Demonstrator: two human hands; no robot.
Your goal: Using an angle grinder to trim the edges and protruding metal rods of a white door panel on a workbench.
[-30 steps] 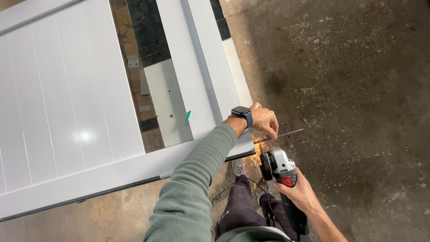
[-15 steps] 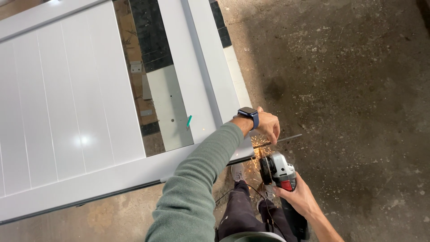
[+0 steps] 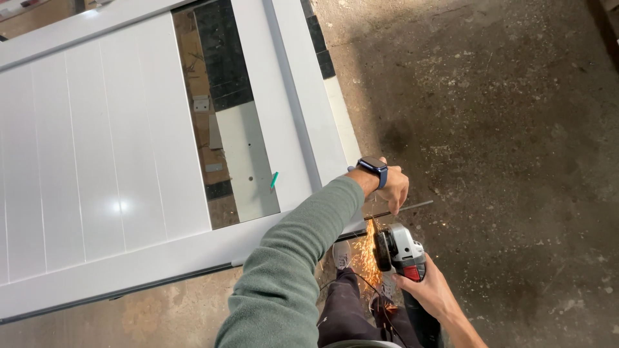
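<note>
My left hand [image 3: 393, 187], with a dark watch on the wrist, presses down on a thin dark metal rod [image 3: 409, 208] that sticks out past the corner of a white panelled frame [image 3: 97, 187]. My right hand [image 3: 433, 293] grips an angle grinder [image 3: 401, 250] with a grey head and a red band. The grinder's disc meets the rod just right of the frame corner. Orange sparks [image 3: 366, 252] spray downward from that spot toward my dark trousers and shoes.
The white frame lies flat over a floor with black and white tiles [image 3: 222, 71] showing through its open gap. A small green marker [image 3: 274, 180] rests on a white slat. Rough concrete floor [image 3: 503, 129] spreads to the right.
The spark shower has grown denser below the disc. Both hands stay in nearly the same place on the rod and the grinder.
</note>
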